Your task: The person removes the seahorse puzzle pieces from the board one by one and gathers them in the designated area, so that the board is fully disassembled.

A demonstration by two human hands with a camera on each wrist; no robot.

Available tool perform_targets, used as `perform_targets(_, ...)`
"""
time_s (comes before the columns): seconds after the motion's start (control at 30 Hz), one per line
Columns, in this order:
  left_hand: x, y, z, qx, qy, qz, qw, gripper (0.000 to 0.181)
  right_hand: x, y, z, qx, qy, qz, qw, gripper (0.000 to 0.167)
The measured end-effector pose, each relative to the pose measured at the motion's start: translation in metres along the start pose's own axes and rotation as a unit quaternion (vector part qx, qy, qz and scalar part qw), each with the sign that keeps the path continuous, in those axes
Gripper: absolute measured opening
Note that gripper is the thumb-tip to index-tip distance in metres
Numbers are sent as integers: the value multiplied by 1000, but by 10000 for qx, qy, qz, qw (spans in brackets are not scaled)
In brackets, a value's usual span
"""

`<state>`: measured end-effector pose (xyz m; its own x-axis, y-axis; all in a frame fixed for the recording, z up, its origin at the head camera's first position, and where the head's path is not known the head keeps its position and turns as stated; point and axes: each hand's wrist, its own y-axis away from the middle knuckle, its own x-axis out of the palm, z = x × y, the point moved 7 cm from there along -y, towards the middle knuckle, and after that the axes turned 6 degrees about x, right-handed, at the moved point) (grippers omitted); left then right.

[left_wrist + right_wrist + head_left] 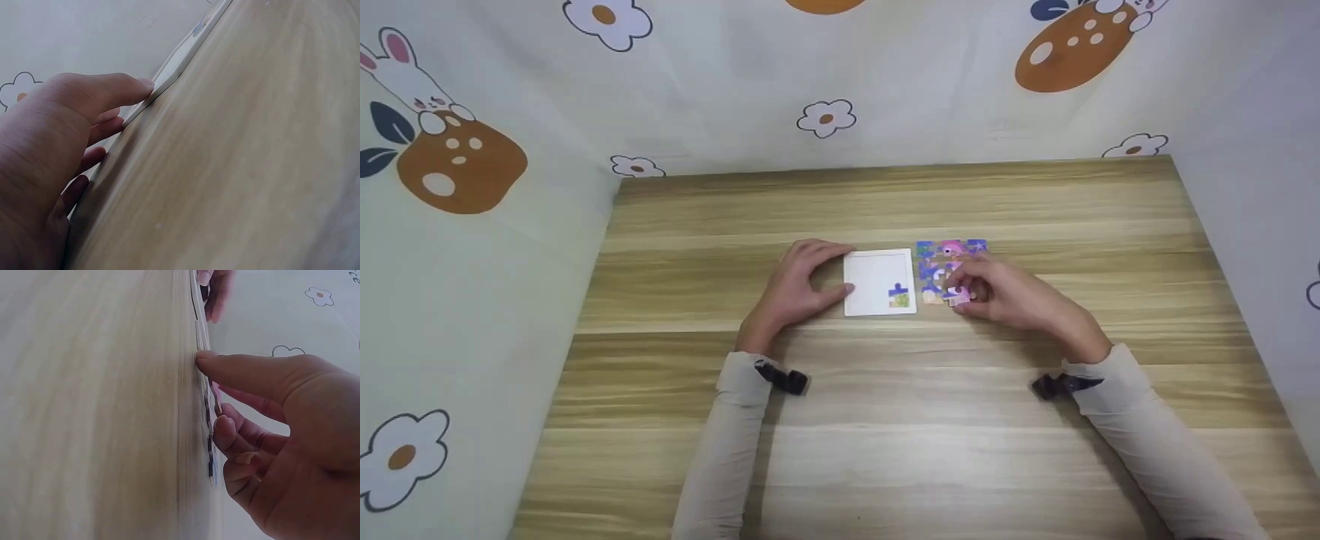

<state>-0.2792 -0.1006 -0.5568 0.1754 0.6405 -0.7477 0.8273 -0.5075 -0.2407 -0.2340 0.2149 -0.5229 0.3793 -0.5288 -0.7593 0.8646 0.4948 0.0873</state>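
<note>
A white square puzzle tray (pixel 870 277) lies on the table, with a blue and yellow-green puzzle piece (pixel 899 298) in its lower right corner. My left hand (pixel 802 289) rests at the tray's left side, index finger at the upper corner and thumb on the left rim. Just right of the tray lies a cluster of blue and pink puzzle pieces (pixel 928 271). Over its lower part, my right hand (pixel 1009 296) pinches a pink puzzle piece (pixel 958 294) between thumb and fingers. That hand hides some of the pieces. In the right wrist view, the pink piece (pixel 217 394) appears edge-on.
The wood-grain table (pixel 840 420) extends around the tray. A patterned cloth (pixel 720 97) with flowers and rabbits hangs behind it and along both sides. Each sleeve carries a black wrist camera (pixel 789 380) near the cuff.
</note>
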Motion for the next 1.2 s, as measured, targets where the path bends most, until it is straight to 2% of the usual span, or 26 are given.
perform_targets(0.4, 1, 1, 1, -90, -54, 28, 9999, 61, 0, 0, -3, 148, -49, 15, 9999, 31)
perform_targets(0.77, -1, 0, -1, 37, 17, -23, 10000, 59, 0, -1, -4, 239, 198, 73, 9995, 26)
perform_targets(1.2, -1, 0, -1, 139, 74, -73, 9998, 60, 0, -3, -1, 164, 173, 47, 9997, 27)
